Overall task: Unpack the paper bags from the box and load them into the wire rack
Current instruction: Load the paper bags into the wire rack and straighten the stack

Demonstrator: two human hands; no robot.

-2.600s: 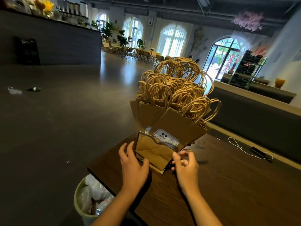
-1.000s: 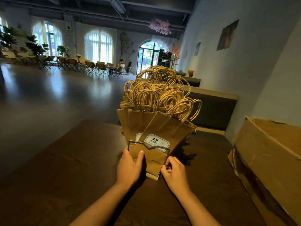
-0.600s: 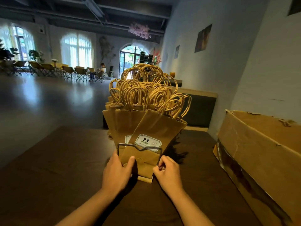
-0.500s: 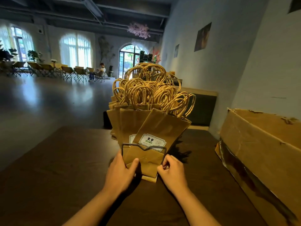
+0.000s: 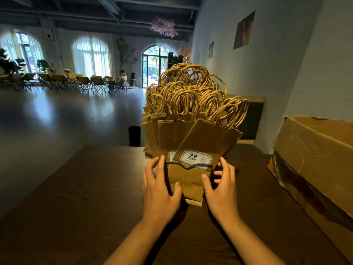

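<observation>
Your hands have opened up since a moment ago: the left hand and right hand now flank the wire rack with fingers spread, touching the front paper bags rather than pinching them. That suggests you are squaring a nearly full rack. It stands mid-table; the box sits along the right edge.
</observation>
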